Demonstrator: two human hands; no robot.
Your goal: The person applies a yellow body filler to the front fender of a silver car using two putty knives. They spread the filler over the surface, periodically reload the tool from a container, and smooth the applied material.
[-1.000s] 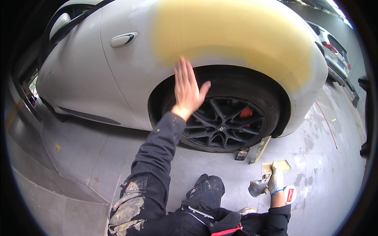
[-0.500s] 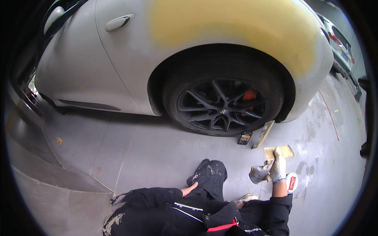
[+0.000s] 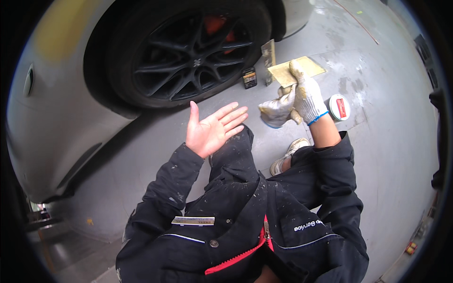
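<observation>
My left hand [image 3: 214, 127] is bare, palm turned up, fingers stretched and thumb apart, with nothing in it. To its right, my right hand [image 3: 309, 96] wears a white knitted work glove with a blue cuff edge. Its fingers are closed on a stiff, flat yellow sheet [image 3: 306, 67], possibly sandpaper, under the thumb. A second, loose work glove [image 3: 276, 112], grey and stained, hangs from the same hand, apart from my left hand. The fingers beneath the sheet are hidden.
Ahead stands a car with a black-spoked wheel [image 3: 196, 63] and a yellow-patched panel [image 3: 59, 28]. By the tyre are a small black box [image 3: 249, 78] and an upright narrow board [image 3: 268, 54]. A white-lidded can [image 3: 339, 107] stands right of my gloved wrist, near my shoe [image 3: 295, 150].
My left hand has risen from my knee and opened palm up. The view has tipped down and shifted, moving the wheel leftward. My right hand keeps the sheet and loose glove.
</observation>
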